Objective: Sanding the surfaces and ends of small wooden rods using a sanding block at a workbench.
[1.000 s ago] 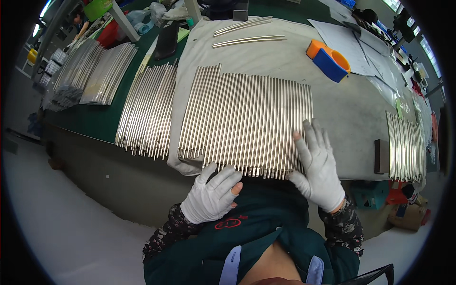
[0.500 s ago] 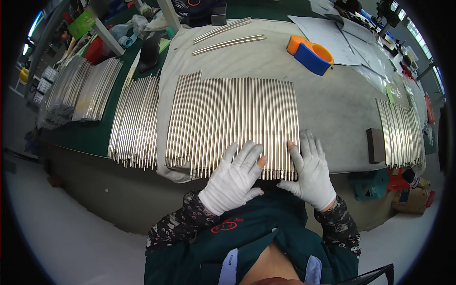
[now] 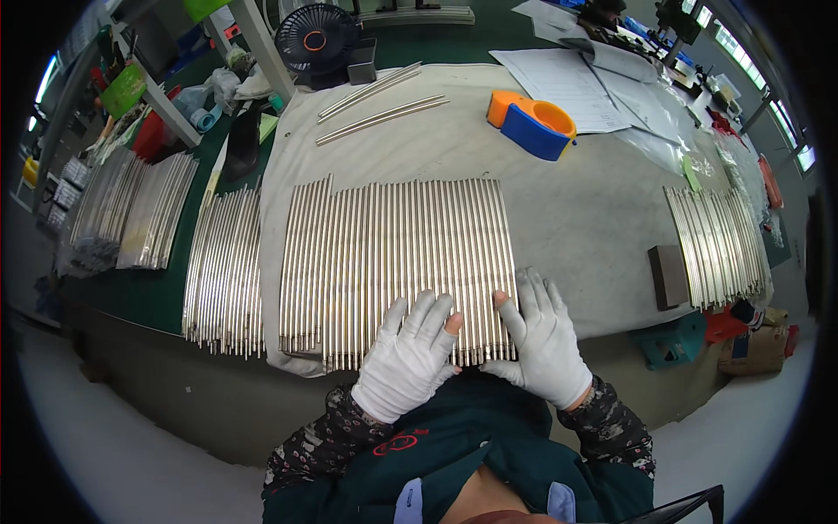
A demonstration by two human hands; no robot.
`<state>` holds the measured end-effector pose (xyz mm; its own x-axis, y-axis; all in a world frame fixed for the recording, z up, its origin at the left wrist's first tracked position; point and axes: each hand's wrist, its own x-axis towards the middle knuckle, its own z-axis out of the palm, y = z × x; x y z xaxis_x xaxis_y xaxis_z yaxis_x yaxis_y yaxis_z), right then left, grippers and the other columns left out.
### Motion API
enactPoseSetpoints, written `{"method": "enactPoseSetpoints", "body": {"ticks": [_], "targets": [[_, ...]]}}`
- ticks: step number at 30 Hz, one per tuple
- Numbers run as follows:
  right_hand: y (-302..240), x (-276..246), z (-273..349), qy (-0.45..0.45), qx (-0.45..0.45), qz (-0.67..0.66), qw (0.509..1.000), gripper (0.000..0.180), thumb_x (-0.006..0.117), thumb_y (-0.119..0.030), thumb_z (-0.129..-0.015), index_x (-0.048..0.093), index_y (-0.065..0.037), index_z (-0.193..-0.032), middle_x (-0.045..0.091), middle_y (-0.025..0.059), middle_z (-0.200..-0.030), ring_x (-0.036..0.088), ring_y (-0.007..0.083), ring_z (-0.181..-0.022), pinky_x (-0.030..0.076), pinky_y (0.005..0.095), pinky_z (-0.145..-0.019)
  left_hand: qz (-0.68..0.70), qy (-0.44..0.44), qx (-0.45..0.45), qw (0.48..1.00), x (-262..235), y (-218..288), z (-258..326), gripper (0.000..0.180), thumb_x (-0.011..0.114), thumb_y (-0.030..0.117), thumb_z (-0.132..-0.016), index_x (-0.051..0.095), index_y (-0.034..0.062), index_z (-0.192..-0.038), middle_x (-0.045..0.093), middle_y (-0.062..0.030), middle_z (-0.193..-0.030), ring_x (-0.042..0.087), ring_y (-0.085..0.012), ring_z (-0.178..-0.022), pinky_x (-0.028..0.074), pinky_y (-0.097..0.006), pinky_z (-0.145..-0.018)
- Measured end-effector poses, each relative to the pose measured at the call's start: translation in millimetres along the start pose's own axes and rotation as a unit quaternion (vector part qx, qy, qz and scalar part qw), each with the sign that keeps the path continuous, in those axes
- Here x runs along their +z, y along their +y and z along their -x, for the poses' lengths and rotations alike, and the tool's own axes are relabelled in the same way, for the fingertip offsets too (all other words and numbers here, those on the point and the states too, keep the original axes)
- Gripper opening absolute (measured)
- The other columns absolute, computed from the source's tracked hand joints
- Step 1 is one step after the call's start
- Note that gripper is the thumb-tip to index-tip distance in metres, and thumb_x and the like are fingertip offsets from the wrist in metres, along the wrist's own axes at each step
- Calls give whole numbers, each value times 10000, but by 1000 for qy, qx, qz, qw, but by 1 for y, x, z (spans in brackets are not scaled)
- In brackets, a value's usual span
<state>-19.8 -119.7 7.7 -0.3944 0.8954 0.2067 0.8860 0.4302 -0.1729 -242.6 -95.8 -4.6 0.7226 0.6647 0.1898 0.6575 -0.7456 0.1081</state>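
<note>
A wide row of shiny metal rods lies side by side on a white cloth on the workbench. My left hand, in a white glove, lies flat with fingers spread on the near ends of the rods. Just to its right, my right hand, also gloved, presses flat on the near right corner of the same row, its palm partly over the cloth. Neither hand grips anything.
More rod batches lie at the left, far left and right. Two loose rods, an orange and blue tape dispenser, papers, a dark block and a black fan sit farther back.
My left hand moved from the bench edge up onto the rods beside my right hand. My view has shifted closer over the row of rods.
</note>
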Motion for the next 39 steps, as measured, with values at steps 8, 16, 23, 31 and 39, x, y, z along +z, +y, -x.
{"method": "enactPoseSetpoints", "body": {"ticks": [8, 16, 23, 31, 39], "targets": [[29, -24, 27, 68, 35, 14, 997, 937, 467, -681, -827, 154, -112, -1504, 358, 318, -1378, 367, 503, -1268, 261, 600, -1057, 25, -5, -9, 1000, 3, -2, 1, 815, 686, 424, -736, 373, 41, -1385, 423, -172, -1386, 391, -358, -1295, 268, -501, -1082], [135, -51, 118, 84, 386, 254, 883, 810, 666, -412, -770, 375, 11, -1397, 361, 321, -1386, 375, 448, -1273, 286, 528, -1065, 74, -6, -16, 997, -15, 9, -10, 794, 656, 461, -764, 384, 10, -1358, 417, -214, -1369, 401, -373, -1273, 262, -519, -1072], [135, -45, 109, 44, 399, 232, 886, 747, 692, -332, -751, 426, 12, -1359, 400, 297, -1349, 415, 442, -1225, 338, 503, -1035, 121, -54, 121, 984, -7, 29, -45, 791, 714, 424, -719, 432, 11, -1332, 419, -177, -1375, 370, -338, -1306, 249, -516, -1083], [140, -38, 113, 82, 372, 247, 891, 722, 696, -304, -746, 443, 19, -1341, 422, 307, -1318, 455, 452, -1170, 368, 491, -1003, 119, -75, 156, 978, 0, 38, -57, 737, 719, 405, -720, 485, 5, -1293, 415, -165, -1374, 357, -318, -1314, 265, -529, -1070], [139, -38, 116, 97, 361, 237, 897, 703, 689, -295, -756, 447, 19, -1337, 425, 323, -1304, 452, 459, -1171, 375, 487, -999, 118, -74, 158, 978, 1, 45, -60, 715, 737, 370, -697, 500, -1, -1261, 404, -165, -1367, 358, -313, -1306, 280, -521, -1060]]}}
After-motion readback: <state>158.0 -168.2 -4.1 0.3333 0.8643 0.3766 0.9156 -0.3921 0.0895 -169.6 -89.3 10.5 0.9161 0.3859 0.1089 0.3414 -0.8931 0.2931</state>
